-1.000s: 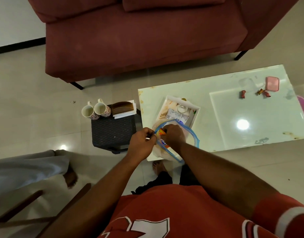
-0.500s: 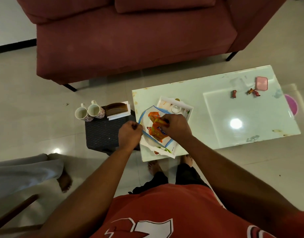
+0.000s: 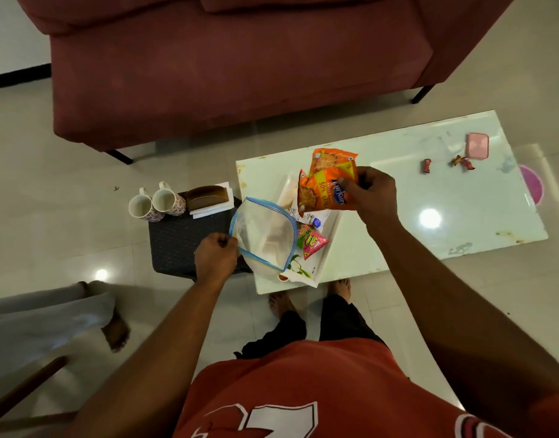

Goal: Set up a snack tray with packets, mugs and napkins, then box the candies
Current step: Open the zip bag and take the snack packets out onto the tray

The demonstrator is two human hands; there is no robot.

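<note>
Head view: left hand (image 3: 215, 256) pinches the zip bag (image 3: 265, 235); right hand (image 3: 371, 192) grips orange packets (image 3: 327, 188).

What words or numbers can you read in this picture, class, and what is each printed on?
"Kurkure": orange packet in the right hand.
"50% EXTRA": same packet, partly blurred.
"7": red shirt, partly cut off.
Pink packet: print too blurred to read.
White packets in the tray: too small to read.

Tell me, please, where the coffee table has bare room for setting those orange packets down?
Bare: the wide middle of the table, between the tray and the candies. Crowded: the tray end, where the zip bag and pink packet lie. The right hand holds the orange packets.
</note>
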